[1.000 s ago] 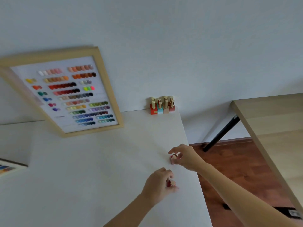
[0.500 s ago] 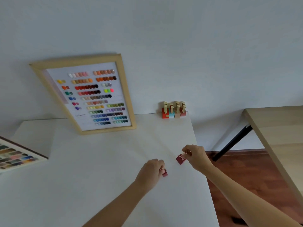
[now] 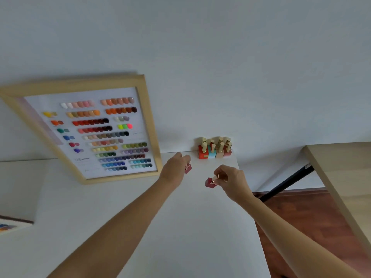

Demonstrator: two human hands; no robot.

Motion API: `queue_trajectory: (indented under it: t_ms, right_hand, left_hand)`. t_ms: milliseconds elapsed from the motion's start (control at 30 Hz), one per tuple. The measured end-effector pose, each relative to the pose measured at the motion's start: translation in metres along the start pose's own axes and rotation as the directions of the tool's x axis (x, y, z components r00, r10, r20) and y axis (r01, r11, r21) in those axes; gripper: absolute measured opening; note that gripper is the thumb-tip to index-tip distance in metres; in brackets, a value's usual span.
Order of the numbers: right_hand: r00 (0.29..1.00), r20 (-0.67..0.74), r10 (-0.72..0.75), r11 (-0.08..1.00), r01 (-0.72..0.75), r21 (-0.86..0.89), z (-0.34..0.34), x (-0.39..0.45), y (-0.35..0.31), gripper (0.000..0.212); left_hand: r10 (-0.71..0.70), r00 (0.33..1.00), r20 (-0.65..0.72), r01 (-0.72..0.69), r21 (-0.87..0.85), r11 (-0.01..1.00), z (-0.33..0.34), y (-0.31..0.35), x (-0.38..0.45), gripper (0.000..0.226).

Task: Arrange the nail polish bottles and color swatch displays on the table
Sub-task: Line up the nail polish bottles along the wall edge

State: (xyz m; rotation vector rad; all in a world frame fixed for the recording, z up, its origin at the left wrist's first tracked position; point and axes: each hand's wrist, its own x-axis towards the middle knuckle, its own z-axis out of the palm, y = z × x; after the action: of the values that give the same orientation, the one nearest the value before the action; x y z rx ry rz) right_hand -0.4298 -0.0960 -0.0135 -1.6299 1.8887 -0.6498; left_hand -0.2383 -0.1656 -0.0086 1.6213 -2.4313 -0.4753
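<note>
My left hand (image 3: pixel 175 169) holds a small red nail polish bottle (image 3: pixel 188 168) above the white table (image 3: pixel 100 217), just right of the framed swatch display (image 3: pixel 94 129) that leans on the wall. My right hand (image 3: pixel 230 181) pinches the gold cap of a second red bottle (image 3: pixel 210 183), which hangs tilted. A cluster of several gold-capped bottles (image 3: pixel 215 149) stands at the table's back right corner, beyond both hands.
Another swatch display (image 3: pixel 12 225) pokes in at the left edge. A wooden table (image 3: pixel 345 177) with a black leg (image 3: pixel 287 183) stands to the right, across a gap of brown floor (image 3: pixel 297 217). The white table's right edge runs below my right forearm.
Both hands lifted their red bottles from the table's front right and carried them back toward the bottle cluster. My view tilted up and nearer the wall.
</note>
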Motion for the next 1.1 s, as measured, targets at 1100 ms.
queue_trajectory:
  t_ms: [1100]
  right_hand:
    - [0.953,-0.135,-0.270,0.963,0.267,-0.040,0.063,0.101,-0.017,0.023]
  left_hand:
    - [-0.252,0.967,-0.040,0.191,-0.545,0.816,0.084,-0.030,0.064,0.045]
